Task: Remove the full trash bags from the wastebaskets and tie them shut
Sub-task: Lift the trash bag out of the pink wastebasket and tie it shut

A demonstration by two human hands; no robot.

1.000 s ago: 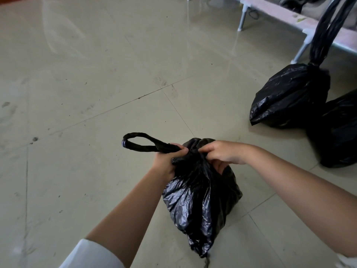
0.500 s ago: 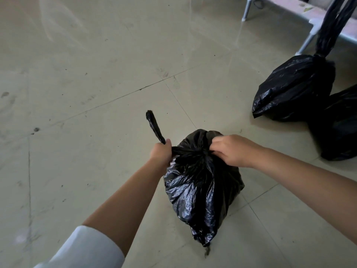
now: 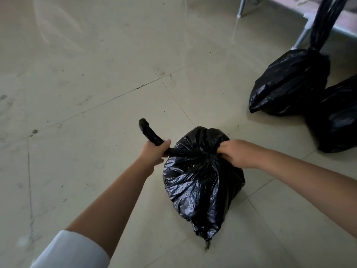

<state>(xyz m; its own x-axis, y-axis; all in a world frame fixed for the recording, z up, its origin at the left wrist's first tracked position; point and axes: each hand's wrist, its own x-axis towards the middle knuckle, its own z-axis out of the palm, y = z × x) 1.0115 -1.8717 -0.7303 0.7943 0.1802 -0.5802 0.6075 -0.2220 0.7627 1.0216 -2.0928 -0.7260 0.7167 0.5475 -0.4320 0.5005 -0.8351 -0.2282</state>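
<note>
Trash bag [image 3: 201, 178] sitting on the floor [image 3: 96, 93], neck gathered. Left hand [image 3: 154, 153] fisting the twisted tail [image 3: 149, 132], now pulling it further left than 0.5 s ago. Right hand [image 3: 234, 153] clenching the opposite side of the neck, pulling right. Two other bags [image 3: 287, 82] lying further back right, unchanged.

Both forearms are bare; a white sleeve [image 3: 71, 250], pushed up, covers the left arm's upper part.
</note>
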